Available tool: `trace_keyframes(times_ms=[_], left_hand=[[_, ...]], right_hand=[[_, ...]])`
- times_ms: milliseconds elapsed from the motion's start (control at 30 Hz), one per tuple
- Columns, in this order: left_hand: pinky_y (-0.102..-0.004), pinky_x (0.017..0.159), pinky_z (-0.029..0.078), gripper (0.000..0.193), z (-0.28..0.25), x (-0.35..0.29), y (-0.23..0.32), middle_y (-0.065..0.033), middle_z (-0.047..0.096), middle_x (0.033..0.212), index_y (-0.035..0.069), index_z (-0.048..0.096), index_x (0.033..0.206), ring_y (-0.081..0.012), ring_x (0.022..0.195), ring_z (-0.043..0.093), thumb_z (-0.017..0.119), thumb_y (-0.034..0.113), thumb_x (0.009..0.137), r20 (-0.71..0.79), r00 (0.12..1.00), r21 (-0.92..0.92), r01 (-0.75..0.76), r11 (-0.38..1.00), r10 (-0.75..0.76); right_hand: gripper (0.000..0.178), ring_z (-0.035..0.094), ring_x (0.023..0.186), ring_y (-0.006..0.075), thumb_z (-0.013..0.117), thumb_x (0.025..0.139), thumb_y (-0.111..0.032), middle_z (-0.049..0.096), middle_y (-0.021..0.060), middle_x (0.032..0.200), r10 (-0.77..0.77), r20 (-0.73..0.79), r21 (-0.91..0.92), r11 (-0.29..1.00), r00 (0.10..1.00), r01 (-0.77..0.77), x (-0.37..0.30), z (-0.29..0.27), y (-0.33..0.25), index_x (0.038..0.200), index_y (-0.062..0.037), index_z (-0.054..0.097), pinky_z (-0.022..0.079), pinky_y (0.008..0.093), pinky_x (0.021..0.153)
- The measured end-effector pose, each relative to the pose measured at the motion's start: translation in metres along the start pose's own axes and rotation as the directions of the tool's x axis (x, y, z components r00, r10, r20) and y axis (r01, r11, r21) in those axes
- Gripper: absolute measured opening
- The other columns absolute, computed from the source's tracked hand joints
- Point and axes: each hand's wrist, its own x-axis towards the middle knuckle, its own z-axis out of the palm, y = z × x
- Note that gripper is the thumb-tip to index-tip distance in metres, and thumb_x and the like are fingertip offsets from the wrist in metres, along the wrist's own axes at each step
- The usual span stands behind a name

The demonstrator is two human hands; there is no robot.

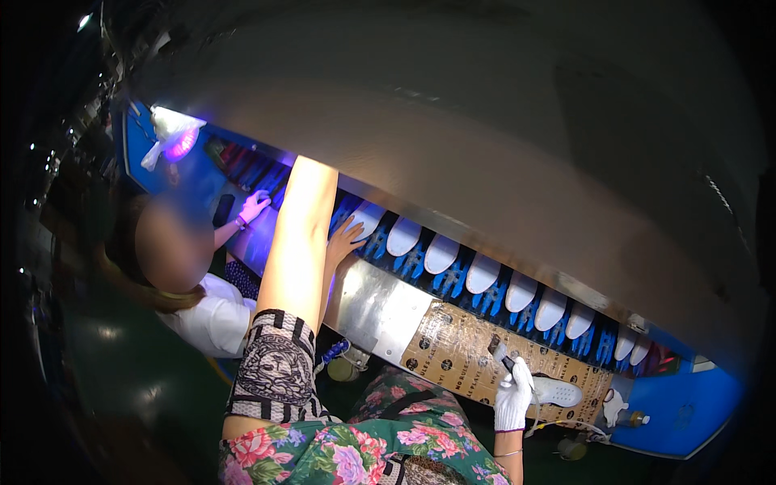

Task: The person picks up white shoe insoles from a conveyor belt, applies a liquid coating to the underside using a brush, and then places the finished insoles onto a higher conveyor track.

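My right hand (pixel 514 398), in a white knitted glove, closes on a small brush (pixel 500 353) with a pale body and dark tip, held above a cardboard-covered ledge. Next to it lies a white shoe (pixel 559 394) with lace holes. A patterned sleeve covers my left upper arm; the bare arm (pixel 305 230) reaches forward under the edge of a large dark hood, which hides my left hand. Close by, a bare hand (pixel 347 236), its arm partly behind mine, touches one of several white rounded shoe parts (pixel 441 254) on blue supports; it looks like the co-worker's.
The brown hood (pixel 453 162) overhangs the row of supports. At left a co-worker (pixel 214 311) in white sits close to my arm, one hand (pixel 255 207) under purple light. The metal ledge (pixel 380 303) continues into printed cardboard (pixel 453 347); blue panel (pixel 675 412) at right.
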Motion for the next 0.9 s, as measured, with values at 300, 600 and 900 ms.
trace_keyframes(times_ms=[300, 600, 900], left_hand=[[-0.0304, 0.074, 0.056, 0.053, -0.038, -0.103, 0.06, -0.0165, 0.067, 0.101, -0.006, 0.056, 0.118, -0.0191, 0.09, 0.067, 0.074, 0.03, 0.084, -0.015, 0.973, -0.47, -0.212, 0.857, 0.232], [-0.0349, 0.085, 0.056, 0.047, 0.09, -0.305, 0.066, -0.0134, 0.067, 0.108, -0.005, 0.054, 0.122, -0.023, 0.094, 0.069, 0.069, 0.004, 0.079, 0.475, 0.864, -0.856, 0.498, -0.137, 0.167], [-0.0442, 0.094, 0.054, 0.062, 0.118, -0.446, 0.113, -0.0226, 0.062, 0.121, -0.008, 0.046, 0.133, -0.0328, 0.105, 0.066, 0.059, 0.011, 0.076, 0.666, 0.416, -0.227, 0.904, -0.363, 0.62]], right_hand=[[0.035, 0.056, 0.063, 0.0072, 0.062, 0.092, -0.008, 0.064, 0.0075, 0.099, 0.045, 0.102, -0.07, 0.997, 0.994, -0.038, 0.003, -0.002, -0.004, 0.124, 0.0043, 0.057, 0.041, 0.0189, 0.051], [0.028, 0.056, 0.063, 0.0118, 0.065, 0.091, -0.008, 0.063, 0.0102, 0.09, -0.103, 0.278, 0.057, 0.994, 0.955, 0.09, -0.017, 0.004, -0.056, 0.115, 0.0058, 0.06, 0.044, 0.0205, 0.053], [0.016, 0.063, 0.069, 0.0146, 0.067, 0.084, 0.002, 0.067, 0.0136, 0.094, -0.128, 0.514, -0.191, 0.947, 0.848, 0.259, -0.065, 0.061, -0.096, 0.1, 0.0063, 0.067, 0.051, 0.0234, 0.062]])
